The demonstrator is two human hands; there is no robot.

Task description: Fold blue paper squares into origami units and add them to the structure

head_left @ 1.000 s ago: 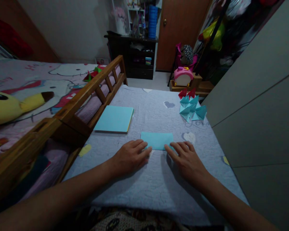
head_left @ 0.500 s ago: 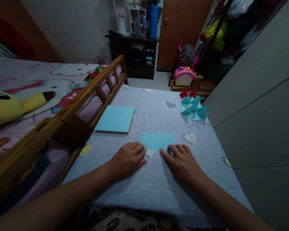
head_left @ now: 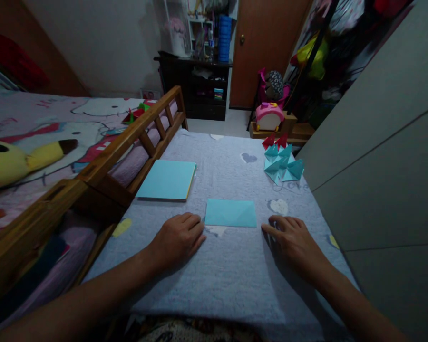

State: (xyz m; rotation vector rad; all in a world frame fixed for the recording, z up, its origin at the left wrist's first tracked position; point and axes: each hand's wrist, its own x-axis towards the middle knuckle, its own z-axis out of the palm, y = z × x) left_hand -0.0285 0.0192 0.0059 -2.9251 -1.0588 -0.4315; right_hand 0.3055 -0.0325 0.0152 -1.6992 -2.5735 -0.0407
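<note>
A light-blue sheet of paper (head_left: pixel 230 213), folded into a rectangle, lies flat on the cloth-covered table (head_left: pixel 221 270). My left hand (head_left: pixel 181 237) rests at its left edge, fingers close together and stretched out, the fingertips at or just beside the lower left corner. To the right of the paper is my right hand (head_left: pixel 291 237), a small gap away from it, with thumb and fingers apart and nothing held. A stack of square paper (head_left: pixel 167 180), light blue on top, sits at the far left. Several folded light-blue paper shapes (head_left: pixel 281 164) stand at the far right, with red folded paper (head_left: pixel 274 141) behind them.
A wooden bed rail (head_left: pixel 128 147) runs along the table's left side, with a bed and a yellow plush toy (head_left: pixel 24 159) beyond. A pale cabinet (head_left: pixel 385 166) borders the right. A dark shelf unit (head_left: pixel 196 90) and a pink toy case (head_left: pixel 269 116) stand behind.
My right hand has left the paper's lower right corner and shifted right. My left hand has drawn slightly left. The folded paper lies flat in nearly the same place; the view shifted slightly.
</note>
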